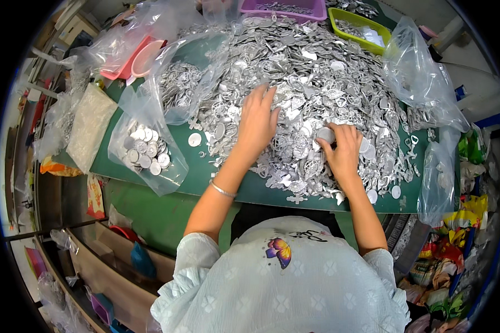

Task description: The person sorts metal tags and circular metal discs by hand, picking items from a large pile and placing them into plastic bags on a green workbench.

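A broad heap of small silver metal pieces (305, 72), with discs, crosses and ring shapes among them, covers most of the green table. My left hand (256, 116) rests on the left part of this heap, fingers stretched and apart, gripping nothing that I can see. To its right, my right hand (344, 149) pinches a round flat metal disc (325, 134) between thumb and fingers, just over the heap. More pale discs (370, 151) lie beside that hand. A single round disc (194, 139) sits on the bare tabletop left of the heap.
A clear plastic bag (168, 176) with several discs lies at the table's front left; another bag (214, 47) of pieces is behind it. Purple (322, 10) and lime-green (379, 50) trays stand at the back, a pink tray (116, 72) far left. Clear bags (414, 72) hang at right.
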`<control>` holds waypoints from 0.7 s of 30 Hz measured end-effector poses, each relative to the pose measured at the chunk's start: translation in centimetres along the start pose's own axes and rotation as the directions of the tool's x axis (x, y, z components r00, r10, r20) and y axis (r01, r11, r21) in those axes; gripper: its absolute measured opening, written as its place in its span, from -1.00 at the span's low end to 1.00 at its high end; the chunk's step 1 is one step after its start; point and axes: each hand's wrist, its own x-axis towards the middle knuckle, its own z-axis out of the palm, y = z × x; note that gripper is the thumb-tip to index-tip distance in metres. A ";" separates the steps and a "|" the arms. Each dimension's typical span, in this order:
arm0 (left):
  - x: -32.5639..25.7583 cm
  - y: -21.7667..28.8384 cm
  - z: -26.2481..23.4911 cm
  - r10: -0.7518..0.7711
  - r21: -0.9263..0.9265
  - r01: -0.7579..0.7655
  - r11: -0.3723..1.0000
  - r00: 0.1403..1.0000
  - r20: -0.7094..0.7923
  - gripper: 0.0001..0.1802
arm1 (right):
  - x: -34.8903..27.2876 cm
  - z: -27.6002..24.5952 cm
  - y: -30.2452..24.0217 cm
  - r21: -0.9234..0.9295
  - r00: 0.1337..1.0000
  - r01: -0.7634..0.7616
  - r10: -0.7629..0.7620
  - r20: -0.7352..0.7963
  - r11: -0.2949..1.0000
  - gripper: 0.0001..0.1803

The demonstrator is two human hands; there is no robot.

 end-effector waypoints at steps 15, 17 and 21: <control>-2.2 2.7 0.0 0.146 0.043 -0.151 0.988 0.983 0.108 -0.72 | -1.4 -4.7 4.5 0.061 0.994 -0.069 0.074 -0.077 0.996 -0.82; -2.5 3.6 0.8 0.138 -0.034 -0.134 0.990 0.971 0.196 -0.69 | 0.2 -3.3 3.2 0.106 0.997 0.022 -0.014 -0.077 0.994 -0.81; -4.7 3.8 1.9 0.162 0.135 -0.202 0.970 0.952 0.262 -0.66 | 2.3 0.0 1.2 0.007 0.999 0.031 -0.031 0.010 0.999 -0.77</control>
